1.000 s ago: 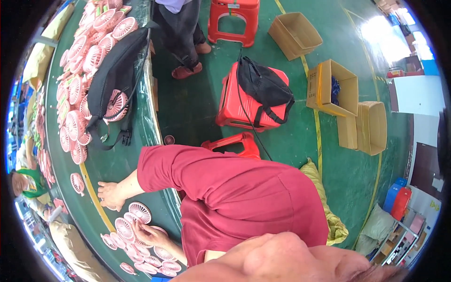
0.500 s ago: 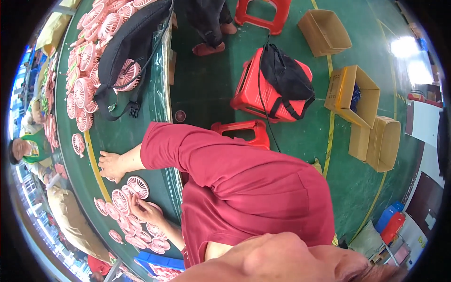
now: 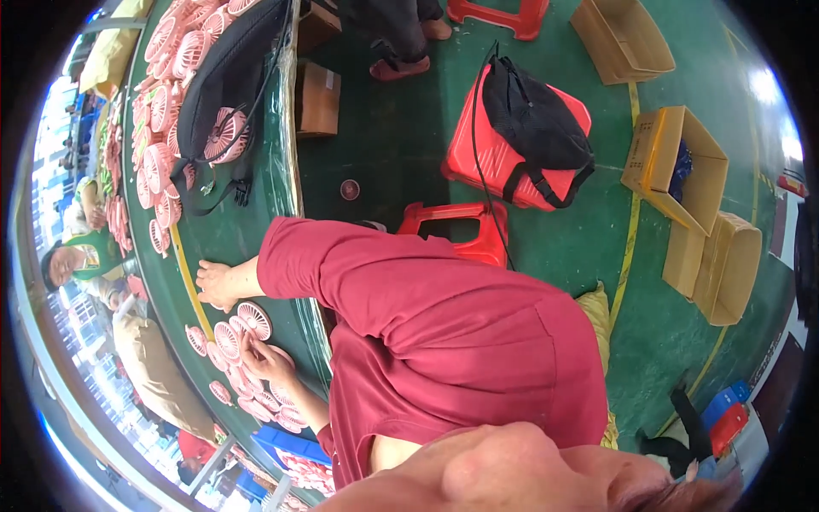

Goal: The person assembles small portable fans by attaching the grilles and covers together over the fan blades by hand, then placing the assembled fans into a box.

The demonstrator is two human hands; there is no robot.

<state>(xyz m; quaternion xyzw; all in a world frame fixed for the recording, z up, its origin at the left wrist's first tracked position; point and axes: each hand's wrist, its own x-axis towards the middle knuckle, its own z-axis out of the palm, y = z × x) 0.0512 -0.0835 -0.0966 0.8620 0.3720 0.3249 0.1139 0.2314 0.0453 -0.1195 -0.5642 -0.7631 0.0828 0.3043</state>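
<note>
My right hand (image 3: 217,286) rests on the green table (image 3: 256,213) beside a yellow line, fingers curled under, with nothing visible in it. Its red sleeve (image 3: 358,273) reaches across from my torso. My left hand (image 3: 266,360) lies lower, on a cluster of pink round fan grilles (image 3: 239,328), and its fingertips pinch the edge of one grille. More pink grilles (image 3: 281,414) lie spread around that hand toward the near table edge.
Farther along the table lie many pink fan parts (image 3: 158,162) and a black bag (image 3: 223,81). A person in green (image 3: 81,264) sits across it. On the green floor stand a red stool (image 3: 461,226), a red crate holding a black bag (image 3: 520,136) and cardboard boxes (image 3: 682,162).
The view has swung, so the table and floor sit lower and larger in frame. My right hand stays planted. My left hand has shifted slightly among the pink grilles.
</note>
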